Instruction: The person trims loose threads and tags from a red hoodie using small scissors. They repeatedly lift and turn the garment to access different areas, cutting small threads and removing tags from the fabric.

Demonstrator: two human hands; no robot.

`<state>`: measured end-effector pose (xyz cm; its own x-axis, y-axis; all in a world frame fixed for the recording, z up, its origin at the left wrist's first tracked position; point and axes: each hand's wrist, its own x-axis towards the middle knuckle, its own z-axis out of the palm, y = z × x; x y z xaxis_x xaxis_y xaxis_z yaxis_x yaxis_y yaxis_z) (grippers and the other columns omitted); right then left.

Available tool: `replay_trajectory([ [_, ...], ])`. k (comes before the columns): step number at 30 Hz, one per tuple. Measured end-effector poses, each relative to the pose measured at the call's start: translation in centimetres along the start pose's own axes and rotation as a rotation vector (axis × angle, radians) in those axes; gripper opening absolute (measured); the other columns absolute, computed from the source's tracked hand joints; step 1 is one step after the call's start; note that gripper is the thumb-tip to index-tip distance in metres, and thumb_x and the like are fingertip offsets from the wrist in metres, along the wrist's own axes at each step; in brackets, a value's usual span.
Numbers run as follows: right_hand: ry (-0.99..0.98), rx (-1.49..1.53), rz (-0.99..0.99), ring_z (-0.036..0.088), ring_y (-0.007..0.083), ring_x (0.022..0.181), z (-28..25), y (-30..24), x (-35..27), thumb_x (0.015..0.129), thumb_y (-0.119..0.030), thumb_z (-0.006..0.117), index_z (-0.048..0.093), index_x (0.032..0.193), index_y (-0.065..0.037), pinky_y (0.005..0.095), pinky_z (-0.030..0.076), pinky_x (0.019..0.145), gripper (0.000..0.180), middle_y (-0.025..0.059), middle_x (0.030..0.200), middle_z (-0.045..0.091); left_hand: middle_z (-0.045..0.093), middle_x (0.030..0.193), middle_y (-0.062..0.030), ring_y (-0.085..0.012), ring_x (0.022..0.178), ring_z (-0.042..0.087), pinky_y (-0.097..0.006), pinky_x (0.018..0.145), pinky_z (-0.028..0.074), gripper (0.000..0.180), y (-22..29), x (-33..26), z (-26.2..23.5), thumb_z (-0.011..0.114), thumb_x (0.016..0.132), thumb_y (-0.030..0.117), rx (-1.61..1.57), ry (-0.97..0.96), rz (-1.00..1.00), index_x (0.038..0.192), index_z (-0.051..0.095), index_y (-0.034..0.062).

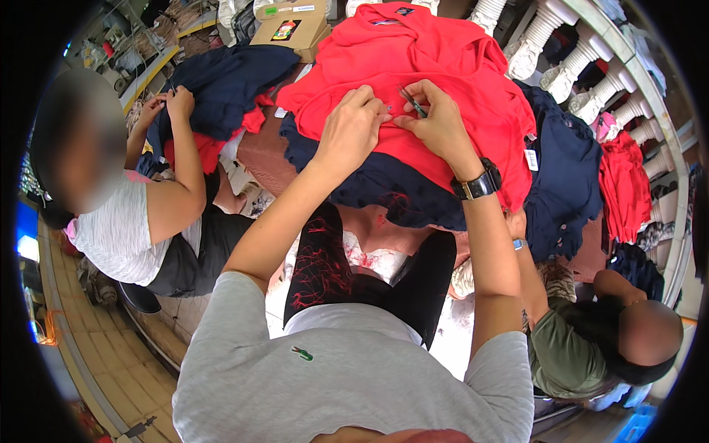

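Pretty clearly some kind of garment workshop. Red garments [450, 59] and navy garments [567, 166] are heaped across the brown-covered table [269, 151], a cardboard box [314, 40] sits toward its far left corner, co-workers [122, 232] flank its left and right edges, and red thread scraps [316, 269] litter the wearer's black trousers [425, 284].

The box [310, 26] is showing off a colourful picture! Just left and nearer than the box, navy cloth [221, 81] is spreading out, and farther left, a co-worker in grey [125, 229] is sitting over it. Now right of the box: white balusters [526, 44] are running in a row, a red garment [624, 188] is bunching beside them, and far nearer than the box, a co-worker in green [569, 354] is leaning in.
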<state>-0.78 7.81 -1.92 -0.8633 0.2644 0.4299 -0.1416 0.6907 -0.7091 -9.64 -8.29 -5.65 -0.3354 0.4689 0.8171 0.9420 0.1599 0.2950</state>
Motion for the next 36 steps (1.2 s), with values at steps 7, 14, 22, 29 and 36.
replay_trajectory([
  [7,-0.007,-0.017,0.009,0.066,0.0227,0.082,-0.3,-0.3,-0.2,0.072,-0.004,0.084,0.063,0.107,0.0,0.0358,0.053,0.076,0.042,0.0111,0.089,0.069,0.063,0.082,-0.0102,-0.0168,0.074,0.062,-0.032,0.07,0.05,0.009,-1.6,0.5,-0.2,0.066,0.094,0.004,-0.332,-0.092,-0.313,0.093,0.061,-0.0026],
  [14,0.0,-0.003,0.02,0.061,0.0179,0.082,-0.1,-0.3,-0.4,0.072,-0.005,0.085,0.064,0.107,-0.003,0.0325,0.048,0.075,0.042,0.0055,0.09,0.07,0.064,0.081,-0.0044,-0.0105,0.074,0.058,-0.027,0.07,0.048,0.009,-2.3,0.7,0.0,0.062,0.099,0.007,-0.42,-0.13,-0.462,0.094,0.061,-0.0012],
  [22,-0.044,0.009,-0.002,0.061,0.0164,0.082,0.1,0.1,-0.4,0.075,-0.003,0.082,0.063,0.112,-0.004,0.0311,0.048,0.076,0.043,0.004,0.09,0.069,0.06,0.089,0.0012,-0.008,0.077,0.053,-0.023,0.073,0.044,0.018,-2.5,1.0,-1.7,0.053,0.107,0.019,-0.94,-0.108,-0.62,0.097,0.058,0.0059],
  [29,-0.062,-0.014,-0.063,0.067,0.0276,0.084,-0.3,-1.7,-0.6,0.087,-0.021,0.076,0.06,0.113,-0.005,0.038,0.051,0.076,0.035,0.0112,0.09,0.07,0.054,0.083,0.0004,-0.0115,0.072,0.052,-0.026,0.068,0.045,0.015,-0.4,0.9,-5.3,0.068,0.097,0.015,-0.321,-0.163,-0.5,0.101,0.067,0.0008],
  [36,-0.245,-0.157,-0.228,0.069,0.0296,0.088,-0.9,-1.9,1.5,0.092,-0.029,0.068,0.065,0.107,-0.011,0.0421,0.051,0.077,0.023,0.0099,0.093,0.073,0.058,0.082,-0.0056,-0.0137,0.073,0.056,-0.028,0.068,0.046,0.01,-0.9,0.8,-5.3,0.073,0.088,0.005,-0.217,-0.071,-0.333,0.09,0.069,-0.004],
])
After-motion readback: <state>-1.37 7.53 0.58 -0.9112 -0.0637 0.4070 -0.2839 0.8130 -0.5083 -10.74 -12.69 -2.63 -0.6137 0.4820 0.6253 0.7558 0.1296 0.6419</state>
